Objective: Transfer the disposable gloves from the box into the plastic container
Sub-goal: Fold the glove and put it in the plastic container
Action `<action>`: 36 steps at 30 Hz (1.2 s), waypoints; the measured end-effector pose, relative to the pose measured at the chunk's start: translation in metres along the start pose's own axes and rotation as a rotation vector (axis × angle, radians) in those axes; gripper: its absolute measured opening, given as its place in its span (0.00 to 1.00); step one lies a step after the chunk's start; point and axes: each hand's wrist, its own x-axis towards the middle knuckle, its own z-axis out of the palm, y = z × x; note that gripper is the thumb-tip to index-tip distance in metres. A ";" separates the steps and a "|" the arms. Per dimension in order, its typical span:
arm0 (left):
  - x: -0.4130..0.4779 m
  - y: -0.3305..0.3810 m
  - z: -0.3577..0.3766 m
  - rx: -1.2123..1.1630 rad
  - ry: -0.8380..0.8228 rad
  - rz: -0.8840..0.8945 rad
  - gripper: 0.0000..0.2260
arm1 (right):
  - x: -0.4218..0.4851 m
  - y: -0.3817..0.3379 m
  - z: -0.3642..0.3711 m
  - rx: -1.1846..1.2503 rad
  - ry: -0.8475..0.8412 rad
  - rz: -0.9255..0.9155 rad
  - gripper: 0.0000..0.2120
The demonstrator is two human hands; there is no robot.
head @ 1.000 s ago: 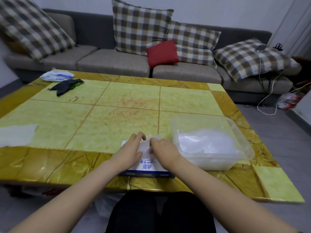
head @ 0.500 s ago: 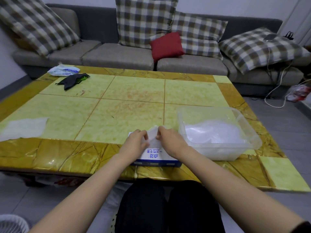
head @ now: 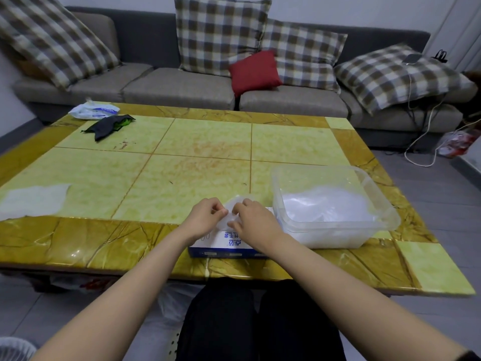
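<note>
1. Plastic-film glove: translucent, bunched between both hands, directly above the box at the near edge of the table.
2. Handling, as judged: very light, limp and slippery. It is liable to cling or tear and is best taken at a gathered fold.
3. Grip: left hand and right hand both pinch the glove with their fingertips.
4. Destination: plastic container, just right of the box, holds a white pile of gloves.

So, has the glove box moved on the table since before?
No. The box still lies beside the container, below the same table seam.
</note>
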 end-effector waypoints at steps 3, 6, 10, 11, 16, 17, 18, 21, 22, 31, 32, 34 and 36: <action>0.000 0.001 0.001 0.096 -0.039 0.034 0.05 | 0.001 0.001 0.001 -0.014 -0.001 0.024 0.13; 0.000 0.001 0.003 0.170 -0.058 0.047 0.02 | 0.001 0.005 0.001 -0.016 0.018 0.033 0.12; 0.004 0.003 0.007 0.204 -0.031 0.049 0.08 | 0.000 0.012 -0.002 -0.013 0.043 0.053 0.11; 0.004 0.004 0.009 0.190 -0.016 0.043 0.09 | -0.001 0.015 -0.003 -0.005 0.050 0.065 0.11; 0.006 0.007 0.017 0.027 0.053 -0.041 0.10 | -0.002 0.022 -0.005 0.014 0.063 0.090 0.10; 0.006 0.007 0.016 -0.033 0.058 -0.069 0.10 | -0.002 0.023 -0.006 0.029 0.060 0.093 0.09; 0.006 0.007 0.014 -0.093 0.059 -0.095 0.11 | -0.003 0.024 -0.006 0.046 0.055 0.094 0.08; 0.004 0.014 0.012 -0.221 0.021 -0.130 0.11 | -0.007 0.023 -0.008 0.094 0.038 0.081 0.12; 0.002 0.019 0.013 -0.250 -0.002 -0.128 0.11 | -0.009 0.023 -0.009 0.100 0.028 0.068 0.13; -0.004 0.040 0.019 -0.327 -0.097 -0.064 0.10 | -0.019 0.026 -0.022 0.128 0.018 0.053 0.11; -0.004 0.039 0.021 -0.309 -0.104 -0.047 0.09 | -0.019 0.026 -0.023 0.143 0.029 0.067 0.10; -0.002 0.035 0.026 -0.256 -0.127 0.004 0.06 | -0.020 0.025 -0.023 0.143 0.027 0.097 0.08; 0.000 0.032 0.028 -0.173 -0.134 0.027 0.05 | -0.021 0.023 -0.025 0.137 0.031 0.130 0.07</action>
